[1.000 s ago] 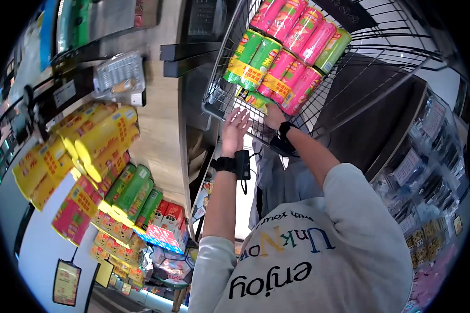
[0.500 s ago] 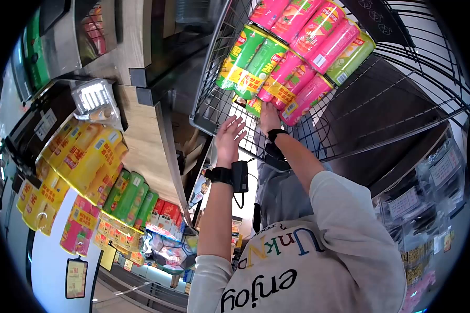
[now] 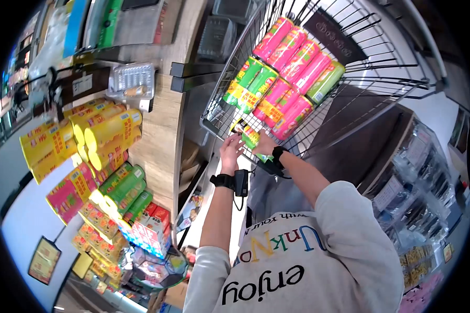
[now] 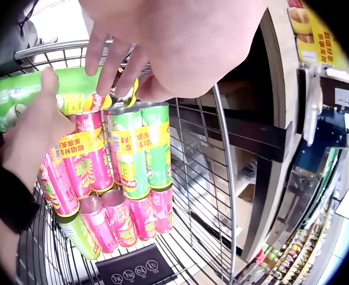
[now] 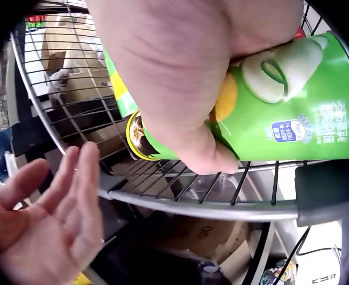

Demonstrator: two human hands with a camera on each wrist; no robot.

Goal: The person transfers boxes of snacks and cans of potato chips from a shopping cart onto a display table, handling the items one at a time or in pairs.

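Gripping a green can (image 5: 293,113) with fingers curled around it, the right hand (image 3: 265,144) holds it lying across the near rim of the wire cart (image 3: 212,116). The left hand (image 3: 230,150) is just beside, fingers straight and relaxed, holding nothing, its fingertips (image 4: 106,77) at the can's end. Inside the cart, pink and green cans (image 3: 284,73) lie packed in rows close behind the held can. Yellow cans (image 3: 96,133) are stacked on the store display well apart to the left.
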